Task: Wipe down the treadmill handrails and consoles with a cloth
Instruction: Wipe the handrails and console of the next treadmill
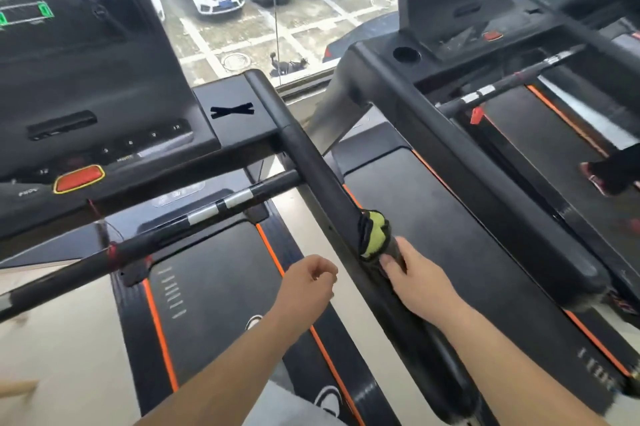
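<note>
A yellow-green and black cloth (373, 233) is wrapped over the black right handrail (311, 162) of the treadmill in front of me. My right hand (417, 278) grips the cloth from behind, pressing it onto the rail. My left hand (308, 282) hovers over the treadmill belt, left of the rail, fingers loosely curled with nothing in them. The console (86, 79) with a dark screen and a red stop button (79, 178) stands at the upper left. A front crossbar (207, 211) with silver sensor strips runs below it.
A second treadmill (502, 135) stands to the right, with its own console and handrail; another person's foot (602, 176) is on its belt. A window ahead looks down on parked cars. Pale floor lies between the machines.
</note>
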Available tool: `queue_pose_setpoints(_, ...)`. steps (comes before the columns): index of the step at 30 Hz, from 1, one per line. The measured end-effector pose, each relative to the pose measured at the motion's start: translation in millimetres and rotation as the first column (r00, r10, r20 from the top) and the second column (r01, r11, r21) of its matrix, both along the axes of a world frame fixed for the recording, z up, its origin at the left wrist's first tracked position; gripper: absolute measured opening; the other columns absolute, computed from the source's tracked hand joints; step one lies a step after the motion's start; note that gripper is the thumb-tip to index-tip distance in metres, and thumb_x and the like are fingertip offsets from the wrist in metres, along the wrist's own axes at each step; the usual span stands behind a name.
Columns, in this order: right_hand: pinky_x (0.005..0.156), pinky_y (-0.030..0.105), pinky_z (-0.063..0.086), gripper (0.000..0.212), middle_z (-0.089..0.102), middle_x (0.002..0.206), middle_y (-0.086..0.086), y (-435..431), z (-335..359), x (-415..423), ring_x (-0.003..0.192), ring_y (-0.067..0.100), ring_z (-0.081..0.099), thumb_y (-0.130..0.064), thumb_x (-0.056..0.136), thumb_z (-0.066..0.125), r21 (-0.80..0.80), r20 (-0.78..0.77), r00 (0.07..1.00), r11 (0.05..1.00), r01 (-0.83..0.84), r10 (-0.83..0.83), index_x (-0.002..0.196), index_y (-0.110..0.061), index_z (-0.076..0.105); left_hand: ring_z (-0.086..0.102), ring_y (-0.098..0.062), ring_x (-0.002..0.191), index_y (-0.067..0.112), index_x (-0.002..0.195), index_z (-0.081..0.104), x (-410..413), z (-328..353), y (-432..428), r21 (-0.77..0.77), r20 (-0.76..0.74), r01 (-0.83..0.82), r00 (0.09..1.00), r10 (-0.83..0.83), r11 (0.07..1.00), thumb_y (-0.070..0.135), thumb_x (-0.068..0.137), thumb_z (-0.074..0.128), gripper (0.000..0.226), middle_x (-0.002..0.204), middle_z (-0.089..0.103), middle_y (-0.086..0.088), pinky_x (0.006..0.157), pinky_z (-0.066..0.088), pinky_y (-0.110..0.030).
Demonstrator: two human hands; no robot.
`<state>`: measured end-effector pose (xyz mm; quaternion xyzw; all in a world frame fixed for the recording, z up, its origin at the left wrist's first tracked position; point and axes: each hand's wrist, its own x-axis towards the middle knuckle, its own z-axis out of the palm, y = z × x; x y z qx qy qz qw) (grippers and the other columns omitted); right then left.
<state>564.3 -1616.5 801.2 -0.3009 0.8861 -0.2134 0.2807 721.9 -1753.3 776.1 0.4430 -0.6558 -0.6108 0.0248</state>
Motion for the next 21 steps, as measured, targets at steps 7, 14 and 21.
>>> queue_pose_setpoints(7, 0.086, 0.045, 0.05, 0.029, 0.062, 0.126, 0.007, -63, -6, 9, 0.109, 0.037, 0.063, -0.04, 0.107, 0.041, 0.018, -0.237, 0.971, 1.0, 0.008, -0.003, 0.127, -0.02, 0.051, 0.07, -0.01, 0.088, 0.027, 0.108, 0.068, 10, 2, 3, -0.065, 0.023, 0.025, 0.999, -0.024, 0.998, 0.009, 0.096, 0.05, 0.028, 0.093, 0.07, 0.008, 0.059, 0.046, -0.013)
queue_pose_setpoints(14, 0.097, 0.04, 0.049, 0.029, 0.07, 0.122, 0.003, -56, -7, -25, 0.117, 0.031, 0.061, -0.039, 0.104, 0.05, -0.076, 0.09, 0.995, 0.996, 0.055, -0.048, 0.128, -0.029, 0.064, 0.069, -0.01, 0.09, 0.03, 0.104, 0.068, 9, 7, -1, -0.104, 0.054, 0.076, 0.996, -0.07, 0.992, 0.011, 0.096, 0.05, 0.027, 0.096, 0.071, 0.006, 0.068, 0.054, -0.022)
queue_pose_setpoints(21, 0.084, 0.026, 0.045, 0.042, 0.07, 0.126, -0.012, 60, -13, 22, 0.118, 0.02, 0.063, -0.036, 0.104, 0.055, -0.08, -0.087, 0.991, 0.992, 0.093, -0.099, 0.145, -0.036, 0.054, 0.07, -0.016, 0.077, 0.035, 0.102, 0.067, -9, -11, 43, -0.048, 0.052, 0.131, 0.99, -0.128, 0.99, 0.011, 0.091, 0.052, 0.031, 0.098, 0.071, 0.004, 0.059, 0.057, -0.025)
